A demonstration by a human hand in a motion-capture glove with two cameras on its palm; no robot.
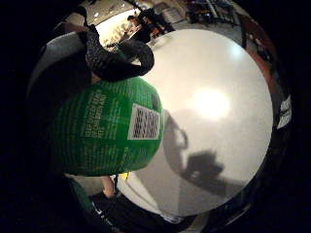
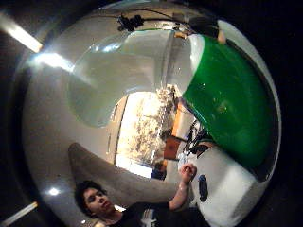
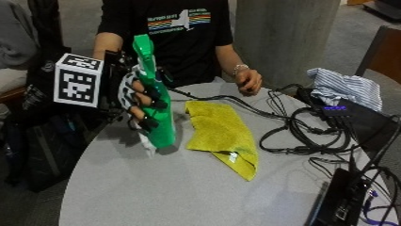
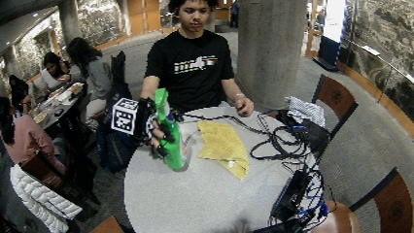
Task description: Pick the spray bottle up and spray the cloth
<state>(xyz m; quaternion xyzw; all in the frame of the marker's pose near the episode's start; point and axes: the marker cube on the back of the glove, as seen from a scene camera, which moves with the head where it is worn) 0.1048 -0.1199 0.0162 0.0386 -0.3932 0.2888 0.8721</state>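
1. Table (image 3: 156, 197): fills the lower frame and carries everything.
2. Cloth (image 3: 222, 134): spread flat at centre frame as my target.
3. Bottle (image 3: 156, 113): upright, centre-left, lifted just beside the cloth for aiming.
4. My right hand (image 3: 139, 101): fingers wrapped round the bottle.

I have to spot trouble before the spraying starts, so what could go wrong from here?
1. The gloved right hand grips the green spray bottle around its body, below the trigger, so it may need to shift its grip, and the bottle could slip.
2. Black cables and electronic boxes lie right beside the yellow cloth; stray spray might wet them.
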